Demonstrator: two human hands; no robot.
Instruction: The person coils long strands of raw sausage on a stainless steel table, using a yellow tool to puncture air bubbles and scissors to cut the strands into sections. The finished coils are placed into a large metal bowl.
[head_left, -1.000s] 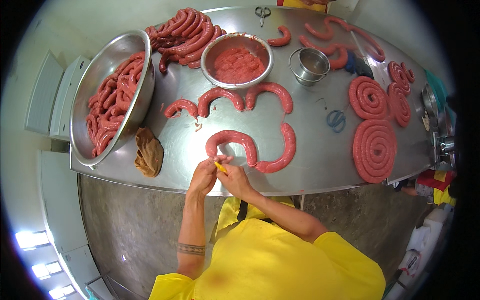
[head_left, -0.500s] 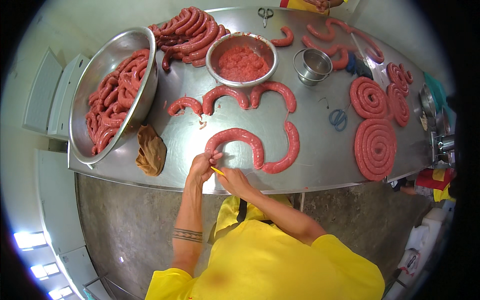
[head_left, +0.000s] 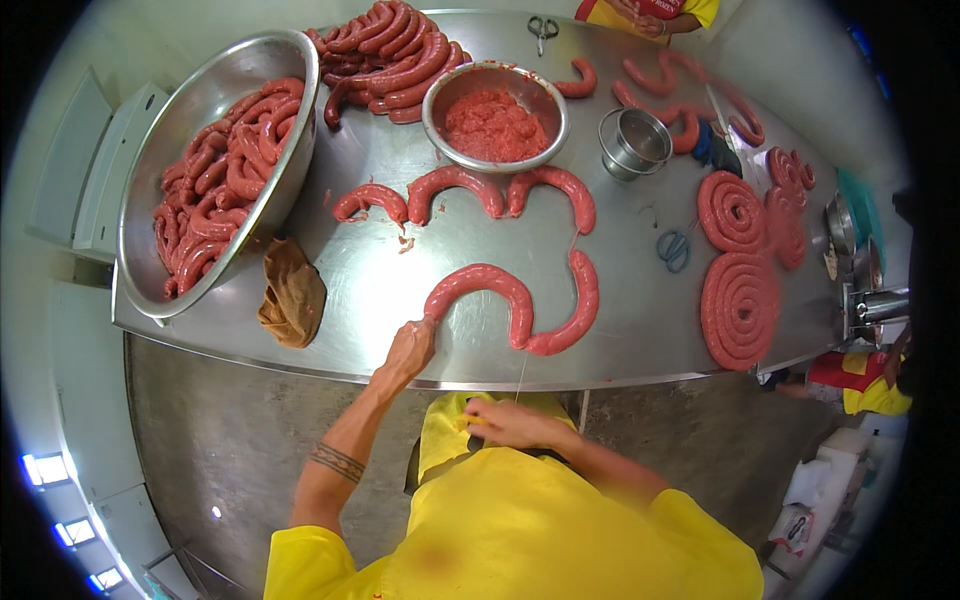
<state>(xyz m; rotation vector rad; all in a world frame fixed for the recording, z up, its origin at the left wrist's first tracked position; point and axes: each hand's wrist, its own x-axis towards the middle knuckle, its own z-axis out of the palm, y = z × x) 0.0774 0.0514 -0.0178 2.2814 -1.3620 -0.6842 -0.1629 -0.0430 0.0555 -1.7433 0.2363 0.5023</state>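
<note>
My left hand (head_left: pixel 411 347) is closed on the near left end of a curved pink sausage (head_left: pixel 478 281) that lies on the steel table. Drawn back over my lap, my right hand (head_left: pixel 512 422) is closed around a small yellow tool (head_left: pixel 474 420), mostly hidden by the fingers. A thin string (head_left: pixel 521 374) runs from the sausage, over the table edge, toward that hand. Joined to this sausage is another curved link (head_left: pixel 577 312) on its right. Farther up lies a row of several more links (head_left: pixel 456 190), connected to it by a twisted bit of casing.
A large steel basin (head_left: pixel 306 130) of sausages stands left, beside a brown cloth (head_left: pixel 292 295). Behind the row sit a bowl of ground meat (head_left: pixel 495 125) and a steel pot (head_left: pixel 636 142). Blue scissors (head_left: pixel 674 250) lie near coiled sausages (head_left: pixel 740 310). Another person (head_left: pixel 650 15) stands across.
My right hand has pulled back from beside the left hand to over my lap, the yellow tool with it. The string is now stretched taut. My left hand has closed over the sausage end.
</note>
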